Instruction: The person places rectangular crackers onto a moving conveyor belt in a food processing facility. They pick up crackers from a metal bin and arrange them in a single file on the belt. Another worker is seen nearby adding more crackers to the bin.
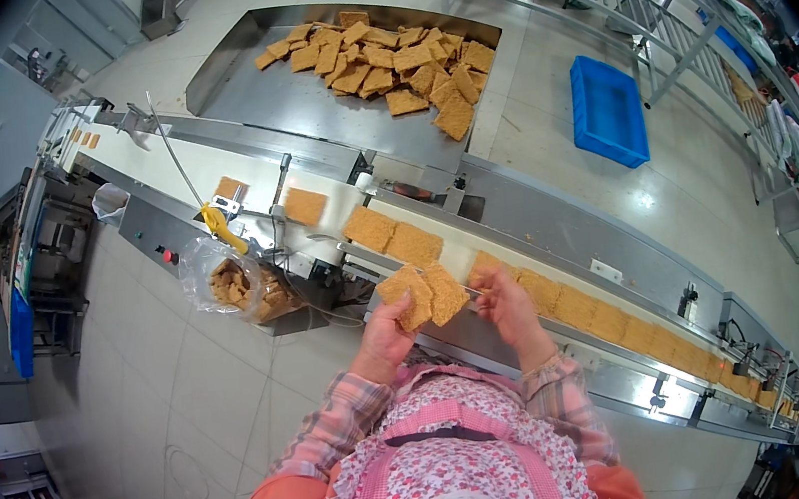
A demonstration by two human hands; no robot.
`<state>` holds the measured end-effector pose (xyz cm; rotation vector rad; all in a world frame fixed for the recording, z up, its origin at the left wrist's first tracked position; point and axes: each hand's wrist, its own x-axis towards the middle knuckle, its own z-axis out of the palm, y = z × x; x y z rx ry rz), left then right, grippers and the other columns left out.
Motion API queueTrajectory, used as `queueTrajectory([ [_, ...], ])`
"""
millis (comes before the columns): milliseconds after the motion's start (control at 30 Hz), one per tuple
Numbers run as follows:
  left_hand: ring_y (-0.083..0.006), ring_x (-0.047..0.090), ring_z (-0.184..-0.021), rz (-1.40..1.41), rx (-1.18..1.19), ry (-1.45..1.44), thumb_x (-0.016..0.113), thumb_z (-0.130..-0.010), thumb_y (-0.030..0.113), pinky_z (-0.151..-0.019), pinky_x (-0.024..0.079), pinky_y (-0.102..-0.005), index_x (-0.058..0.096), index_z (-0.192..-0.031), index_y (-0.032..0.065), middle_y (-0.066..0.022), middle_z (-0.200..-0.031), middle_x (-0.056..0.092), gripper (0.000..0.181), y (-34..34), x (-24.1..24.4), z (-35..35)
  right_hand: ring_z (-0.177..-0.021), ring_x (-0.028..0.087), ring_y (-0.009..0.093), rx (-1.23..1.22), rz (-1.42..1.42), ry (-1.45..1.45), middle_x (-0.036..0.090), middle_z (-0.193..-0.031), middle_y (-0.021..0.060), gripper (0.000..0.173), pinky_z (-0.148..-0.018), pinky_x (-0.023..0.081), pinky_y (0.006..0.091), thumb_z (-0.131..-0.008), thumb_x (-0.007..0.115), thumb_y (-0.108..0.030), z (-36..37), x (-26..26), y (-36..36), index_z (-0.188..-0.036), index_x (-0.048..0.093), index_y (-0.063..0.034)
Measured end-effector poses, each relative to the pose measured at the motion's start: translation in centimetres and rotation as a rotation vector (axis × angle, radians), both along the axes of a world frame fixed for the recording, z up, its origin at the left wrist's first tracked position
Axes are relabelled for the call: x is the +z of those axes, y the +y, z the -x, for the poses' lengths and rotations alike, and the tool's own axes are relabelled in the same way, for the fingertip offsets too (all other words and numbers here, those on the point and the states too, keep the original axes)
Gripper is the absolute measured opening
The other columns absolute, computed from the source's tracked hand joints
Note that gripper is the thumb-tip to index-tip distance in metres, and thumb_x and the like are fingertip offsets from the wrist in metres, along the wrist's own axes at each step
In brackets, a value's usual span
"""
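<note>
My left hand (387, 338) holds two golden-brown, crumbly square food slabs (421, 296), fanned so that one overlaps the other. Its thumb presses on the upper face. Across from it, my right hand (510, 314) has half-curled fingers, with nothing visible in them. Those fingers are beside a slab (490, 265) on the white conveyor belt (454, 248), partly covering it; whether they touch it is unclear. Two more slabs (392, 235) lie edge to edge on the belt, up and left of my hands. A long close row of slabs (605, 319) runs off to the lower right.
Beyond the belt, a steel tray (235, 93) holds a heap of slabs (382, 59). A clear plastic bag (202, 275) with broken pieces stands at left, near a yellow-handled tool (221, 227). A blue crate (607, 112) rests on the floor. Metal guide rails edge the belt.
</note>
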<state>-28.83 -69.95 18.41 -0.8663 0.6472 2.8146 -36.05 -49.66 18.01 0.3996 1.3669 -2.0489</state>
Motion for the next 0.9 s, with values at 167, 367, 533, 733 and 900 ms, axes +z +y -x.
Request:
queueTrajectory([
  [167, -0.0273, 0.055, -0.11, 0.014, -0.046, 0.011, 0.052, -0.089, 0.009, -0.092, 0.046, -0.0414, 0.042, -0.129, 0.0049, -0.0111, -0.122, 0.054, 0.041, 0.2, -1.3, -0.2, -0.065, 0.051, 0.008, 0.319, -0.104, 0.258, 0.058, -0.081, -0.0041, 0.027, -0.058, 0.042, 0.024, -0.09, 0.055, -0.029, -1.9, -0.2, -1.4, -0.104, 0.061, -0.0076],
  [367, -0.0254, 0.058, -0.099, 0.11, -0.069, 0.001, 0.055, -0.087, 0.007, -0.081, 0.05, -0.0401, 0.046, -0.123, 0.0038, -0.01, -0.111, 0.057, 0.037, -0.1, -2.2, -1.1, -0.059, 0.053, 0.013, 0.097, -1.056, 0.556, 0.057, -0.067, 0.0002, 0.027, -0.053, 0.041, 0.0276, -0.081, 0.061, -0.027, 1.6, -1.5, 4.5, -0.08, 0.061, 0.0002],
  [533, -0.0265, 0.058, -0.101, 0.103, -0.097, -0.057, 0.052, -0.089, 0.008, -0.082, 0.05, -0.0404, 0.045, -0.124, 0.0033, -0.0113, -0.111, 0.057, 0.037, -0.2, -2.2, -1.3, -0.052, 0.052, 0.014, 0.082, -0.802, 0.365, 0.056, -0.06, 0.0045, 0.026, -0.047, 0.039, 0.0295, -0.078, 0.064, -0.023, 2.1, -2.9, 7.4, -0.075, 0.059, 0.0022],
  [733, -0.027, 0.054, -0.11, 0.033, -0.189, -0.046, 0.05, -0.091, 0.011, -0.091, 0.046, -0.0409, 0.041, -0.128, 0.0016, -0.013, -0.119, 0.054, 0.039, 0.8, -0.8, -0.4, -0.054, 0.056, 0.016, 0.021, -0.765, 0.372, 0.054, -0.059, 0.0058, 0.024, -0.05, 0.044, 0.031, -0.08, 0.064, -0.019, 1.9, -5.4, 6.5, -0.084, 0.058, 0.0045],
  [900, -0.0241, 0.056, -0.107, 0.198, -0.181, 0.039, 0.055, -0.087, 0.005, -0.091, 0.046, -0.0368, 0.046, -0.124, 0.0014, -0.0108, -0.117, 0.056, 0.039, 0.7, 0.1, -0.4, -0.059, 0.058, 0.019, -0.172, -1.534, 1.182, 0.059, -0.071, 0.0082, 0.032, -0.053, 0.047, 0.0324, -0.082, 0.064, -0.024, 0.8, -2.5, 5.8, -0.099, 0.057, 0.0028],
])
